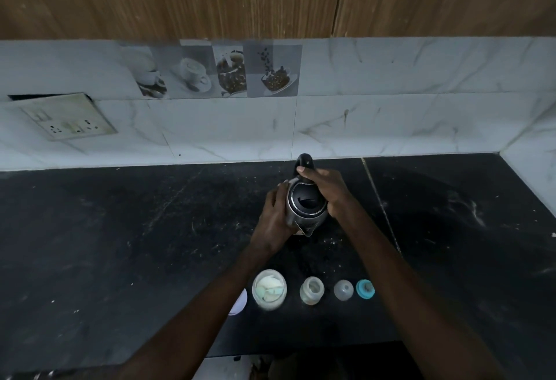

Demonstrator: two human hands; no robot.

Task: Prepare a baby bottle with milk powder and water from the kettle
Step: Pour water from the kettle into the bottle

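A steel kettle [306,202] with a black lid and handle stands on the dark counter [120,229], spout toward me. My right hand [326,189] grips its handle at the far side. My left hand [274,216] presses against the kettle's left wall. Near the front edge stands an open jar of milk powder [268,289] with a scoop inside. Right of it the open baby bottle [311,290] holds some powder. Further right lie a clear cap [343,290] and the teal nipple ring [365,289].
A white lid [239,304] peeks out from under my left forearm, left of the jar. A socket plate [67,116] hangs on the marble backsplash at the left. Wooden cabinets hang above. The counter meets a tiled wall at the right.
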